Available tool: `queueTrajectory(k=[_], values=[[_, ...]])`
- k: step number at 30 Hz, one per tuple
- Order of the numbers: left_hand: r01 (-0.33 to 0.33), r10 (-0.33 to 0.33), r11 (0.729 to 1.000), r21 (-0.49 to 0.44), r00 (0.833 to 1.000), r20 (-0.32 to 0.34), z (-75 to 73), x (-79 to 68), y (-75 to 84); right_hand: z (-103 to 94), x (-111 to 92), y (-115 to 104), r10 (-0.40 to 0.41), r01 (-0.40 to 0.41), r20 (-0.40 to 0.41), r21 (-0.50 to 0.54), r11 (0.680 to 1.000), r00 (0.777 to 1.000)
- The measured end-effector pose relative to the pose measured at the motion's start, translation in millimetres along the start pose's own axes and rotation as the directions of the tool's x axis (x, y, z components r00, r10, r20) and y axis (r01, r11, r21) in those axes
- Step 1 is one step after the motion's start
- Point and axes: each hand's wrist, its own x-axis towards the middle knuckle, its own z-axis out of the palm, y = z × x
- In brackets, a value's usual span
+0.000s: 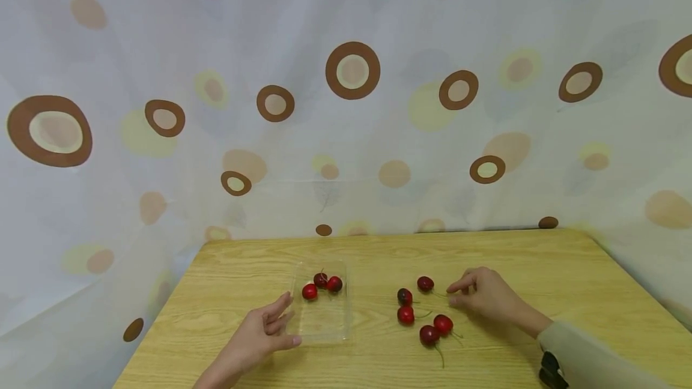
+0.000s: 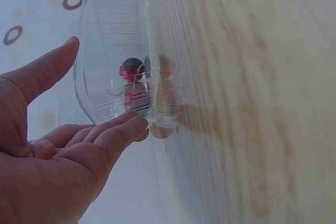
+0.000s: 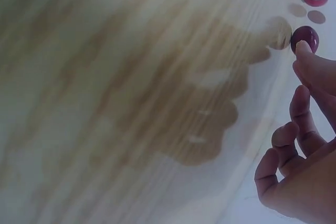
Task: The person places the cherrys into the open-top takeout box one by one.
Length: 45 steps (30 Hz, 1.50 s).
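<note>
A clear plastic tray holds three red cherries toward its far end. My left hand is beside the tray's left side, fingers spread, with the thumb at the near left corner. In the left wrist view its fingertips overlap the tray's lower edge. Several stemmed cherries lie loose on the table to the right of the tray. My right hand is just right of the farthest dark cherry, thumb and index fingertips apart around the end of its stem.
The wooden table runs back to a patterned curtain, which also hangs at both sides. Two cherries lie together nearest me, and two more sit farther left, closer to the tray.
</note>
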Motion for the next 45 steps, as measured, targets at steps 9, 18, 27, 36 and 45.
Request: queueTrajectory(k=[9, 18, 27, 36, 45], values=[[0.005, -0.005, 1.000, -0.001, 1.000, 0.008, -0.5, 0.4, 2.0, 2.7, 6.0, -0.5, 0.018, -0.021, -0.060, -0.045, 0.999, 0.998], [0.006, -0.006, 1.000, 0.009, 1.000, 0.006, 0.8, 0.8, 3.7, 1.3, 13.0, 5.0, 0.012, -0.015, -0.080, -0.038, 0.999, 0.997], [0.007, -0.007, 1.000, 0.010, 1.000, 0.004, 0.4, 0.9, 3.0, 0.9, 16.0, 7.3, 0.019, -0.020, -0.061, -0.015, 1.000, 0.998], [0.018, -0.018, 1.000, 0.012, 1.000, 0.003, 1.6, 0.9, 4.7, 0.4, 17.2, 9.5, 0.022, -0.023, -0.059, -0.025, 0.999, 0.998], [0.007, -0.007, 1.000, 0.003, 1.000, 0.002, 1.3, 0.2, 3.8, -0.1, 18.8, 4.2, 0.061, -0.061, -0.066, 0.001, 0.998, 0.996]])
